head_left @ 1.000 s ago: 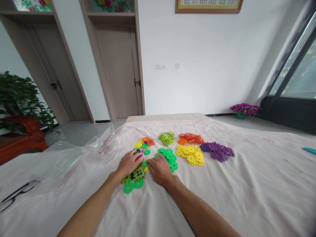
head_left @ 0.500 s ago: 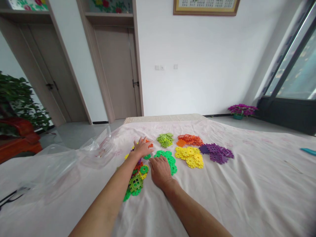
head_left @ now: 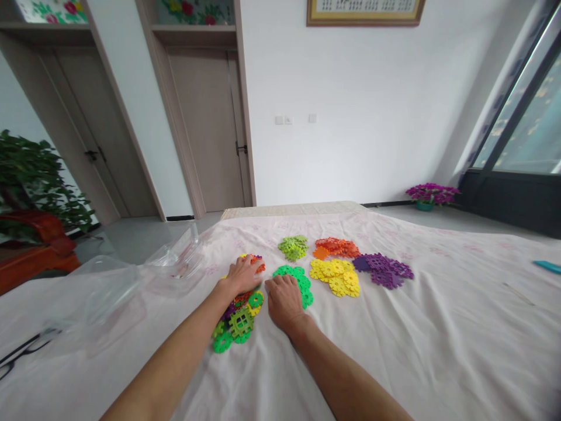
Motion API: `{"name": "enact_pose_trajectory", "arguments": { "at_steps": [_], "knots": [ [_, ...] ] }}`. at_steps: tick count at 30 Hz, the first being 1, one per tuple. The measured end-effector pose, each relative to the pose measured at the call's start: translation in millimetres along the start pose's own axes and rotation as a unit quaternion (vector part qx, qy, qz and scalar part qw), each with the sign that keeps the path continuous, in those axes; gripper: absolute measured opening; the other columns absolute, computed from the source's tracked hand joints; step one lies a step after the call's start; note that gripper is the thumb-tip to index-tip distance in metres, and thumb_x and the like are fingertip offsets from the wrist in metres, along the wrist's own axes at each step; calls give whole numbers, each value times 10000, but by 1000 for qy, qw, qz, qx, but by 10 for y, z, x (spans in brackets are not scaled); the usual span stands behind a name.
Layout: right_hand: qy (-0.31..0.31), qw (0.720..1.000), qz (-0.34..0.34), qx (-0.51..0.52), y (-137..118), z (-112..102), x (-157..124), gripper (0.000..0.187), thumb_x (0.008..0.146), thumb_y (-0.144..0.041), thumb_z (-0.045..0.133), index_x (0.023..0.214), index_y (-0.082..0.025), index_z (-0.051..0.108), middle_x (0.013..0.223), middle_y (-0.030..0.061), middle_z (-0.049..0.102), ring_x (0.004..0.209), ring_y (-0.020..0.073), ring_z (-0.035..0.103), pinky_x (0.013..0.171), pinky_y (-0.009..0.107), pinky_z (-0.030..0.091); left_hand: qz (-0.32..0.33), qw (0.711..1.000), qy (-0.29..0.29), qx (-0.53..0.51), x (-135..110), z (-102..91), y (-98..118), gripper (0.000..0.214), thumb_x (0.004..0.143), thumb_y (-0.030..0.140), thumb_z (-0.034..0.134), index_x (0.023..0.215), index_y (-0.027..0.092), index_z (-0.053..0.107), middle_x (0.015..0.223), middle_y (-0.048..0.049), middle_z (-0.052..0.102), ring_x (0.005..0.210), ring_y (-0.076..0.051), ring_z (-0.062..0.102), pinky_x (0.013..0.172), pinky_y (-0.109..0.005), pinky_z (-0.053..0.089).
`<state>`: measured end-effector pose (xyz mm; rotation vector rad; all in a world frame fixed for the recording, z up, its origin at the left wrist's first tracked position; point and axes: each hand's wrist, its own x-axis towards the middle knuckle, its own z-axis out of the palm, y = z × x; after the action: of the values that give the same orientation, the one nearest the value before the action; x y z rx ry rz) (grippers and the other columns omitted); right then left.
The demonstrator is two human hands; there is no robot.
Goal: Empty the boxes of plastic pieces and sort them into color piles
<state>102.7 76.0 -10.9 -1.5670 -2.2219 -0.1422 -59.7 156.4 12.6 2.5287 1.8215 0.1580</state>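
Note:
My left hand [head_left: 245, 276] lies over a mixed pile of plastic snowflake building pieces [head_left: 241, 323] in green, yellow, orange and purple. Its fingers are slightly apart and bent down onto the pieces, covering part of the pile. My right hand [head_left: 284, 298] rests knuckles up, fingers curled under, against the left side of a pile of green snowflake pieces [head_left: 302, 282]; whatever lies beneath its fingers is hidden. Sorted by colour beyond are light green pieces [head_left: 293, 248], orange pieces [head_left: 337, 247], yellow pieces [head_left: 336, 275] and purple pieces [head_left: 388, 271].
Clear plastic containers [head_left: 103, 286] stand on the left of the cloth-covered table [head_left: 394, 351]. Glasses [head_left: 28, 348] lie at the left edge. A thin stick [head_left: 519, 293] and a blue object [head_left: 547, 266] are on the right. A red wooden chair [head_left: 39, 242] is beyond the table.
My left hand has drawn back slightly toward me and left, its fingers more bent over the mixed pile. A green piece between the hands is now out of sight. My right hand has barely moved.

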Motion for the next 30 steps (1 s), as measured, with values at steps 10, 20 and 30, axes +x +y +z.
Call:
{"name": "enact_pose_trajectory", "arguments": {
  "at_steps": [10,20,30],
  "knots": [
    [0,1000,1,11,-11,-5,23,238,912,-184,474,1044,-237,665,994,71,637,987,245,501,884,367,308,0,1000,-21,-19,-235,-300,-137,451,823,610,478,1169,384,658,1260,-58,609,1128,-294,595,1018,-482,388],
    [-10,999,-29,-8,-10,23,26,179,900,-175,494,893,-201,671,955,83,634,954,232,501,879,350,307,-29,997,-58,-40,317,43,-291,627,865,635,401,1418,345,462,1516,-106,417,1363,-333,412,1071,-509,331],
    [29,994,-69,77,-15,-59,-20,225,950,-337,505,934,-250,711,877,41,656,895,200,506,872,347,296,7,998,-11,-54,-187,-20,-383,515,867,590,452,1317,370,571,1354,-57,572,1219,-280,540,1029,-427,399]
  ]
}}
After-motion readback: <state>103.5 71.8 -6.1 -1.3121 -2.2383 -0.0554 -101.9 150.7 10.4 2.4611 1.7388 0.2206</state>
